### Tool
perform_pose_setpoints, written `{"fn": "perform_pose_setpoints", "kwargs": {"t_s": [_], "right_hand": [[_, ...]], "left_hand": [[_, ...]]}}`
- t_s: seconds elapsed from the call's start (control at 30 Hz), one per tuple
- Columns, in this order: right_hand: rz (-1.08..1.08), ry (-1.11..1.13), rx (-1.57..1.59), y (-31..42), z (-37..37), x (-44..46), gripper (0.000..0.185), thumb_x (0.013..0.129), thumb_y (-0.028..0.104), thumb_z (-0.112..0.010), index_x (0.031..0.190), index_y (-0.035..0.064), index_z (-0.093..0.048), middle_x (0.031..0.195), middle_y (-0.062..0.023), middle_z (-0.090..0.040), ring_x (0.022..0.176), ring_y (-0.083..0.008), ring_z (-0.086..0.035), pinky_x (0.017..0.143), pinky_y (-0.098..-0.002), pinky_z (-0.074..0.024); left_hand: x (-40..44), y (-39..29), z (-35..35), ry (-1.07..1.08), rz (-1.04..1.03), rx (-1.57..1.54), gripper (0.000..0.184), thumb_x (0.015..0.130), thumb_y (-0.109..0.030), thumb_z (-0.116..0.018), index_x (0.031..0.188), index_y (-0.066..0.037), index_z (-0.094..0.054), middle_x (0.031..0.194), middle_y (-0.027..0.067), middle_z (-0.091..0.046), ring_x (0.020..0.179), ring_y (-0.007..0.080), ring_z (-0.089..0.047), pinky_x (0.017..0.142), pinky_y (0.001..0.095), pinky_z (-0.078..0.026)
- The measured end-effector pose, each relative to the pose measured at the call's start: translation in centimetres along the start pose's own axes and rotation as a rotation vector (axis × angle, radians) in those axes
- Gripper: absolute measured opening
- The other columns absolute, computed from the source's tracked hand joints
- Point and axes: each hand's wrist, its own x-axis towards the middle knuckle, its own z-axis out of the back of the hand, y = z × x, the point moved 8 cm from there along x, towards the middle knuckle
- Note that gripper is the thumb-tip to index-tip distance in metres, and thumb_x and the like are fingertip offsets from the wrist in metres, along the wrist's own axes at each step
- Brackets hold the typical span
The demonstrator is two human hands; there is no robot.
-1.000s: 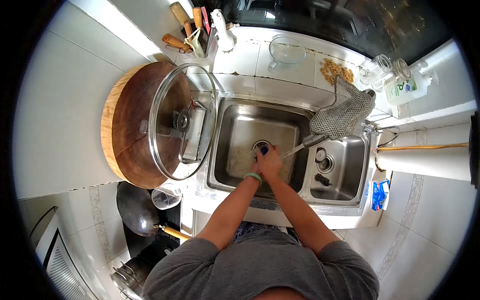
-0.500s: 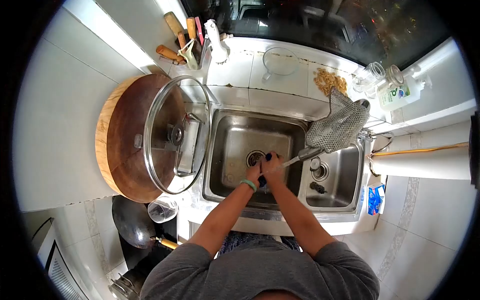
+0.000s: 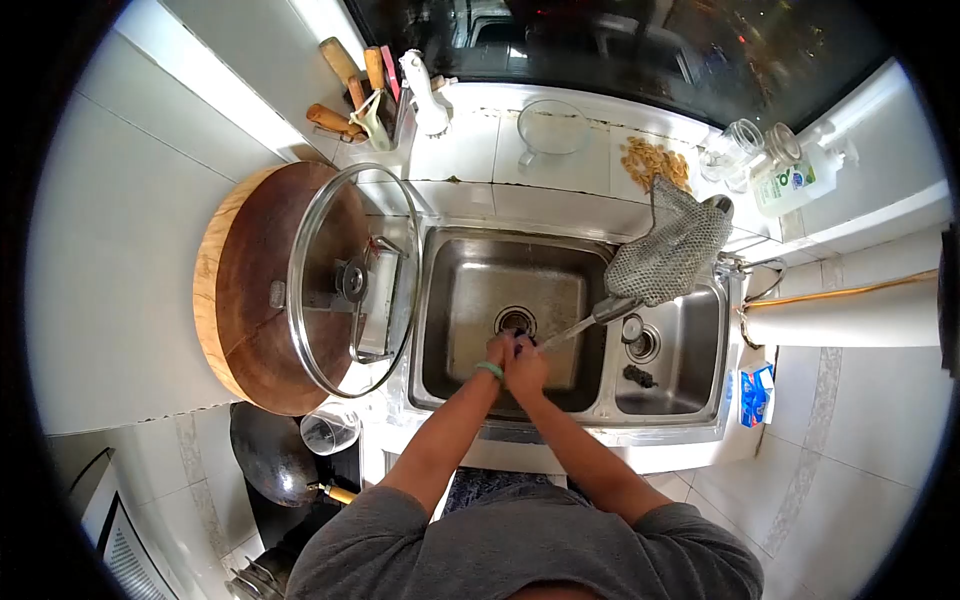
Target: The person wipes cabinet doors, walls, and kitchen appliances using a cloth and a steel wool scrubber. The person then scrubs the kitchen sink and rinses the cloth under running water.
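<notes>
Both my hands are together over the large sink basin, near its drain. My left hand, with a green band at the wrist, is closed on a dark navy, cloth-like thing. Pressed against it, my right hand is closed on the same thing. Fingers cover most of it, so its exact kind is unclear. A stream of water runs from the faucet onto my hands.
A grey mesh cloth hangs over the faucet. The small basin holds a dark clump. Left stand a glass lid and round wooden board. A glass cup, dried pieces and soap bottle line the ledge.
My hands have drawn nearer to me and closer together, bunching the dark thing between them. The water still runs. The whole view has shifted slightly.
</notes>
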Motion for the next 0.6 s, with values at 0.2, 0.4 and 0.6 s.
{"fn": "perform_pose_setpoints", "kwargs": {"t_s": [0.2,0.4,0.6], "right_hand": [[-0.132,0.246,-0.087,-4.3,-3.5,5.0,0.047,0.082,0.042,-0.059,0.097,-0.0028,-0.058,0.077,-0.0224,-0.061,0.069,-0.0329,-0.061,0.054,-0.0389,-0.0476],[0.097,0.218,0.305,-3.3,-1.3,4.0,0.043,0.077,0.033,-0.066,0.096,-0.003,-0.054,0.069,-0.0203,-0.06,0.065,-0.0347,-0.061,0.058,-0.0402,-0.0475],[0.016,0.335,0.154,3.6,3.7,1.4,0.039,0.076,0.014,-0.064,0.108,0.0003,-0.049,0.091,-0.0217,-0.059,0.084,-0.0328,-0.06,0.073,-0.0391,-0.0464]], "left_hand": [[-3.5,-0.7,0.9,-0.101,0.153,-0.085,0.05,0.092,-0.032,-0.042,0.134,-0.007,-0.036,0.141,0.0152,-0.03,0.125,0.0295,-0.034,0.097,0.0445,-0.034],[-0.8,1.2,8.1,-0.149,-0.008,-0.245,0.046,0.083,-0.012,-0.047,0.126,0.002,-0.041,0.121,0.02,-0.051,0.104,0.0298,-0.054,0.085,0.0367,-0.047],[-5.3,-3.4,4.1,-0.354,-0.584,0.933,0.053,0.083,-0.009,-0.046,0.135,-0.009,-0.033,0.131,0.0178,-0.041,0.116,0.0299,-0.046,0.096,0.0382,-0.039]]}}
